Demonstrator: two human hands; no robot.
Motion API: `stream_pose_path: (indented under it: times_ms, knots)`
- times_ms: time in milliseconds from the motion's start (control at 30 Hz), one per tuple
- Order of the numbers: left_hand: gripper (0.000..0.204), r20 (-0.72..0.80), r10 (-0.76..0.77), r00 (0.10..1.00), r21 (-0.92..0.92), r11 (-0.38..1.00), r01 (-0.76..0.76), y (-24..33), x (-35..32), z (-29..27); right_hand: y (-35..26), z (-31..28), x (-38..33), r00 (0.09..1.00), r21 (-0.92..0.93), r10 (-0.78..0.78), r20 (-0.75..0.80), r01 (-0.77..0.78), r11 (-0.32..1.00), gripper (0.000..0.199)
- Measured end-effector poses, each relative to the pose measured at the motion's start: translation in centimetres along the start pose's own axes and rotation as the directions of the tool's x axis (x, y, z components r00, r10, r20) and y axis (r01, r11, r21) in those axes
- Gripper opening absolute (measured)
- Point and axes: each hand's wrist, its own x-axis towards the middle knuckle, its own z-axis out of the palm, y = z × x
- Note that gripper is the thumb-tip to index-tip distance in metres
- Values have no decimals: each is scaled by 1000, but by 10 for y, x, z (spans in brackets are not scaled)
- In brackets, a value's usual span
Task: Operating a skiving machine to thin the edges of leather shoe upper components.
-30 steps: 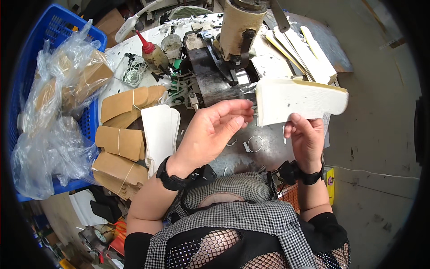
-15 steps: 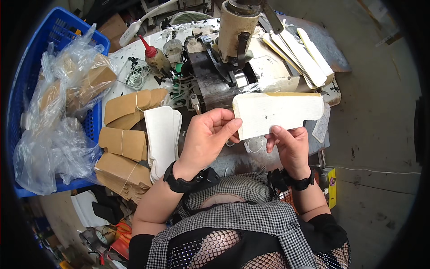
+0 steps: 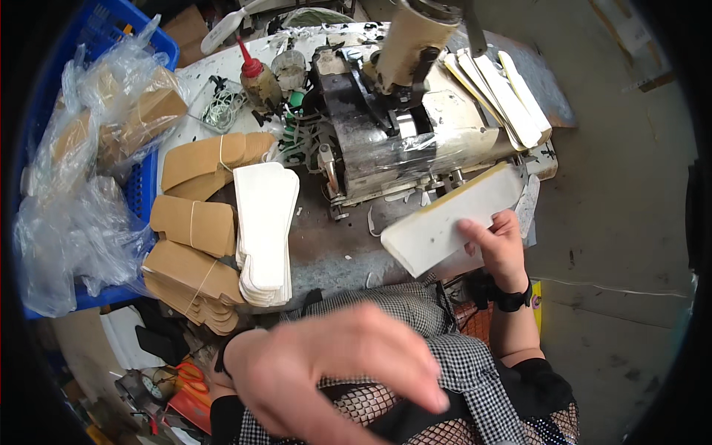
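My right hand (image 3: 495, 251) is closed on a flat white piece (image 3: 449, 219) with a tan edge strip along its far side. The thumb lies on top of the piece, which slants over the front of the table below the sewing machine (image 3: 411, 96). Close to the camera, my left hand (image 3: 334, 363) is raised and somewhat blurred, its fingers bent and apart from the thumb with nothing seen between them. A stack of white shaped pieces (image 3: 265, 222) lies on the table to the left.
Left of the white stack lie tied bundles of brown pieces (image 3: 194, 222). A blue basket (image 3: 141, 185) with plastic-wrapped brown bundles stands at the far left. Behind are a red-capped bottle (image 3: 259, 85) and a clear cup (image 3: 289, 68). More white pieces (image 3: 504, 96) rest right of the machine.
My left hand has let go of the white piece and come back toward me, up close to the camera. The piece has tilted, its left end now lower, still in my right hand.
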Motion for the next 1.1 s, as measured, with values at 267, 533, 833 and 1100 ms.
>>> stream_pose_path:
  times_ms: [267, 533, 833, 1100]
  knots:
    - [15, -32, 246, 969, -56, 967, -248, 14, -31, 9, 10, -3, 24, 867, -825, 74, 493, 439, 355, 23]
    - [12, -97, 282, 955, -85, 953, -290, 22, -51, 13, -81, 16, 80, 772, -503, -616, -156, 474, 722, 28]
    - [12, -272, 346, 898, -86, 921, -381, 15, -71, 28, -145, 20, 166, 923, 119, -168, 346, 134, 984, 35]
    - [13, -222, 287, 932, -20, 954, -299, 6, -78, 14, -206, 14, 144, 771, -120, -599, -215, 588, 800, 25]
